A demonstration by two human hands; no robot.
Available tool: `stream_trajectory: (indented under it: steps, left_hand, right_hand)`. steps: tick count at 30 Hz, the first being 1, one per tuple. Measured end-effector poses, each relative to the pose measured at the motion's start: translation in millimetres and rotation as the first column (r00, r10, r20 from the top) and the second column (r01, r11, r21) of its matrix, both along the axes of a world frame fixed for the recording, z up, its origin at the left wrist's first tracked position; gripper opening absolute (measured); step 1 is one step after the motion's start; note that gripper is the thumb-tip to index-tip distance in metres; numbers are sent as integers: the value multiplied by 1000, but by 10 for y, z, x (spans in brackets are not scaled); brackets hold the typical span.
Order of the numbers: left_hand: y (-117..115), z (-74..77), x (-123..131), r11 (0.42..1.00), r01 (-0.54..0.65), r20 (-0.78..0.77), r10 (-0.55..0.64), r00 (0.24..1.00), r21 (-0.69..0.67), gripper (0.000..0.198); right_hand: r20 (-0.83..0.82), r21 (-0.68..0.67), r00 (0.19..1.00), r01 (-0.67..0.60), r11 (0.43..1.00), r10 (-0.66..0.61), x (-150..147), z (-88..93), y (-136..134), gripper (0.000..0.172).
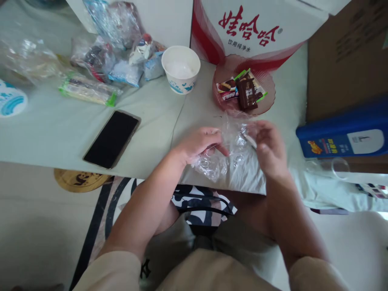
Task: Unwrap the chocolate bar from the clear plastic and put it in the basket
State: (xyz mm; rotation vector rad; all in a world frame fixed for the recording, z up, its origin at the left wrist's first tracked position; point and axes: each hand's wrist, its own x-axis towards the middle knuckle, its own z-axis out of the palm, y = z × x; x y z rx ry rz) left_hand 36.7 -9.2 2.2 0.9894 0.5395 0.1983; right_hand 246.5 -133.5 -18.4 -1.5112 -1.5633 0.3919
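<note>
A crumpled clear plastic bag [214,167] is stretched between my two hands near the table's front edge. My left hand [198,146] is curled round its left side, with part of the film hanging below the fingers. My right hand [270,147] pinches the right side of the bag between thumb and fingers. Something pale shows beside the right fingers, too unclear to name. Just behind the bag stands a pink clear bowl [269,95] holding several wrapped snacks [247,93].
A white paper cup [181,76] stands behind my left hand, and a black phone [111,139] lies left. Several packaged snacks [125,72] cover the back left. A printed white box [251,28] stands behind the bowl. On the right are a blue box [342,135] and a clear cup [330,167].
</note>
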Motion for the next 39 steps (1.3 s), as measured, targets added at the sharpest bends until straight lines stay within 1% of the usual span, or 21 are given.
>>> stream_trajectory:
  steps: [1,2,4,6,8,9,11,13,16,18,20,23,25,27,29,31,32,33,35,37,39]
  left_hand:
    - [-14,-7,-1,1000,29,17,-29,999,-5,27]
    - [-30,-16,-2,998,57,29,-57,998,-8,28]
    - [-59,-34,-7,994,105,27,-105,994,-3,30]
    - [-74,-52,-14,991,136,-7,-136,991,14,30]
    - [-61,-75,-18,993,106,-64,-103,993,48,29]
    - [-42,-91,-17,995,58,-91,-51,995,78,29]
    - [13,-127,-7,983,-95,-122,114,986,157,28]
    - [76,-165,9,946,-246,-107,273,956,210,27]
    - [128,-212,40,906,-385,-75,402,913,178,30]
    - [110,-243,75,907,-399,-83,411,908,132,41]
    - [51,-283,128,928,-357,-122,369,921,109,58]
    - [-51,-347,227,952,-281,-202,301,932,126,82]
    - [-74,-360,273,945,-282,-228,315,921,166,87]
    - [-40,-328,275,904,-338,-205,394,896,260,82]
    - [23,-256,230,820,-398,-146,490,859,411,67]
    - [67,-184,166,742,-412,-114,543,832,529,50]
    - [69,-161,137,733,-409,-115,548,829,544,46]
    - [56,-153,117,750,-410,-117,537,835,519,46]
    - [-3,-182,106,820,-439,-87,501,861,368,52]
    - [-66,-253,130,874,-457,-29,467,884,163,58]
    - [-87,-334,170,889,-457,2,457,890,18,59]
  right_hand:
    - [-116,-7,992,-51,999,50,-46,-109,-114,73]
    - [-190,-46,980,-64,997,54,-89,-195,-198,75]
    - [-291,-163,956,-81,983,30,-166,-285,-294,62]
    - [-372,-291,928,-122,949,5,-226,-293,-327,45]
    - [-486,-348,874,-171,922,-22,-270,-280,-330,46]
    - [-543,-352,838,-172,920,-50,-285,-280,-326,48]
    - [-626,-353,769,-133,926,-128,-301,-301,-310,49]
    - [-666,-356,717,-64,932,-205,-292,-333,-283,49]
    - [-692,-314,659,94,945,-295,-226,-350,-219,50]
    - [-718,-274,611,193,942,-333,-161,-339,-170,50]
    - [-750,-253,558,255,933,-356,-104,-323,-128,48]
    - [-776,-251,517,272,929,-361,-71,-313,-99,47]
    - [-792,-241,508,250,938,-339,-77,-317,-102,48]
    - [-811,-217,498,231,948,-307,-84,-327,-115,47]
    - [-825,-192,491,224,955,-281,-80,-339,-127,47]
    - [-831,-176,491,216,960,-263,-73,-351,-127,47]
    - [-835,-167,488,216,962,-255,-71,-358,-122,48]
    - [-838,-157,486,222,962,-249,-73,-364,-112,49]
    - [-831,-128,502,247,961,-240,-87,-380,-91,51]
    - [-796,-95,558,270,958,-236,-107,-399,-79,52]
    - [-745,-83,624,264,961,-235,-124,-417,-88,52]
